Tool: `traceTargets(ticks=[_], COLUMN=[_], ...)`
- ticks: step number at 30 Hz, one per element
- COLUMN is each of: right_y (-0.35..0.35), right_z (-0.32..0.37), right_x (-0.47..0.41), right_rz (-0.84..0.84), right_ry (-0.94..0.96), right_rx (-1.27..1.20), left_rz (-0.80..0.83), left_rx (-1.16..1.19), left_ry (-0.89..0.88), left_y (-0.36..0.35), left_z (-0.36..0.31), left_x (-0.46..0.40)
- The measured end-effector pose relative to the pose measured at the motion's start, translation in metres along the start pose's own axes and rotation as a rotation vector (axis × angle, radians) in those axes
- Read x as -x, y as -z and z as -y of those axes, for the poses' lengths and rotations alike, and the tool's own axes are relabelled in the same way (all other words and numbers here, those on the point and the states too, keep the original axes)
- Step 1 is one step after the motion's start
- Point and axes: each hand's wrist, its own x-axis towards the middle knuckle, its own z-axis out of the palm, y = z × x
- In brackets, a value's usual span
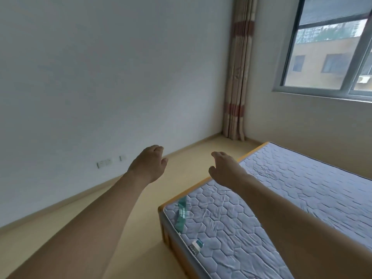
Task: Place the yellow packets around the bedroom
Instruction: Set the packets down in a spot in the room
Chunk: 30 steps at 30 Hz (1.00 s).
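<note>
No yellow packet shows in the head view. My left hand (150, 163) is stretched forward over the floor, its fingers hanging loosely curled, and it holds nothing. To its right, my right hand (225, 169) reaches out above the left edge of the bare mattress (281, 198), fingers pointing down and away, also holding nothing. Both forearms run in from the bottom of the frame. The fingertips of both hands are turned away from me and partly hidden.
The quilted mattress lies in a wooden bed frame (201, 183) at the right. A strip of pale floor (120, 228) runs between bed and white wall. Wall sockets (104, 163) sit low on the wall. A curtain (239, 77) hangs in the corner beside a window (330, 47).
</note>
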Motion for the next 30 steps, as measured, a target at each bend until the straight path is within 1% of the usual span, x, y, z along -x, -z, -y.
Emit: traceTargets(ticks=[5, 8, 10, 17, 23, 27, 30], right_y=[-0.022, -0.027, -0.034, -0.083, -0.131, -0.142, -0.149], right_z=[0.039, 0.071, 0.094, 0.167, 0.226, 0.259, 0.272], right_x=[-0.128, -0.200, -0.240, -0.384, -0.512, -0.604, -0.667], right_rz=[0.000, -0.031, -0.020, -0.025, -0.047, -0.074, -0.112], right_ry=[0.073, 0.112, 0.151, 0.260, 0.249, 0.212, 0.183], right_rx=[-0.042, -0.055, -0.051, 0.003, -0.016, -0.008, -0.010], left_rz=[0.004, -0.043, -0.058, -0.058, -0.091, -0.102, -0.106], left_rx=[-0.060, -0.066, -0.068, -0.093, -0.100, -0.099, -0.067], left_ry=[0.041, 0.074, 0.088, 0.141, 0.091, 0.044, 0.022], left_y=[0.012, 0.027, 0.033, 0.025, 0.014, 0.016, 0.008], left_z=[0.068, 0.110, 0.140, 0.253, 0.352, 0.412, 0.444], left_x=[-0.091, -0.143, -0.174, -0.280, -0.387, -0.479, -0.551])
